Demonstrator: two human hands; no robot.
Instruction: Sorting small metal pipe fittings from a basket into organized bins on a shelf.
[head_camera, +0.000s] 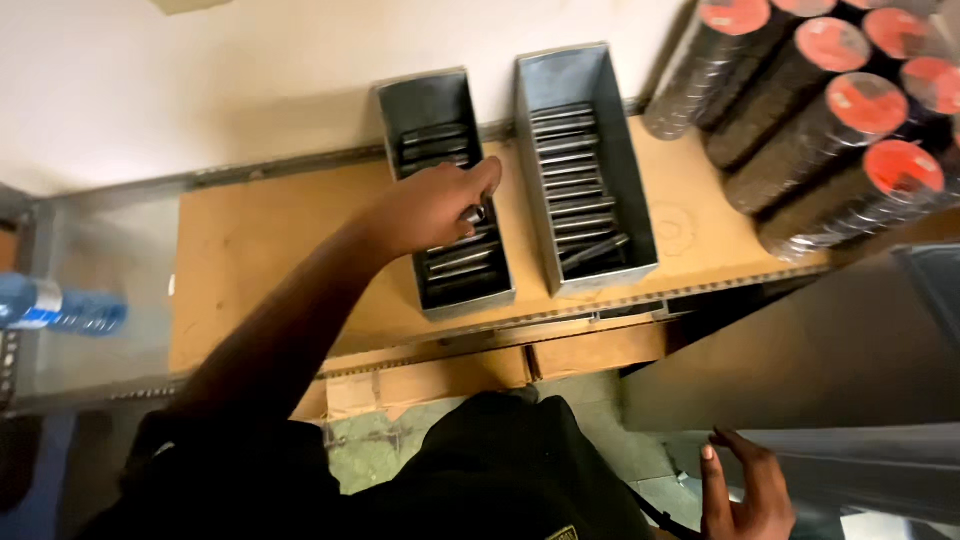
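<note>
— So, biggest first?
— Brown fibreboard shelf top (260, 250) in a grey metal frame, spanning the middle of the view, pale wall behind.
— And on it?
— Stack of dark cylindrical rolls with red round end caps (830, 110), heaped over the shelf's right rear corner. Then two grey open-topped sheet-metal bins side by side toward the right: longer grey bin (585, 165) reaching from rear edge almost to front edge, shorter grey bin (445, 190) just left of it, ending at the front edge. Rows of short dark steel rods lying crosswise in both.
— Off to the left edge?
— Clear blue plastic water bottle (60, 308), lying on its side on the bare metal ledge beyond the board's left end.
— Hands?
— Left hand (435, 205) stretched over the shorter bin, fingers curled around one short shiny steel rod (475, 213), held just above the rows. Right hand (745, 490) low at the bottom right, well clear of the shelf, fingers spread loose, gripping nothing, near a grey sloping panel (800, 350).
</note>
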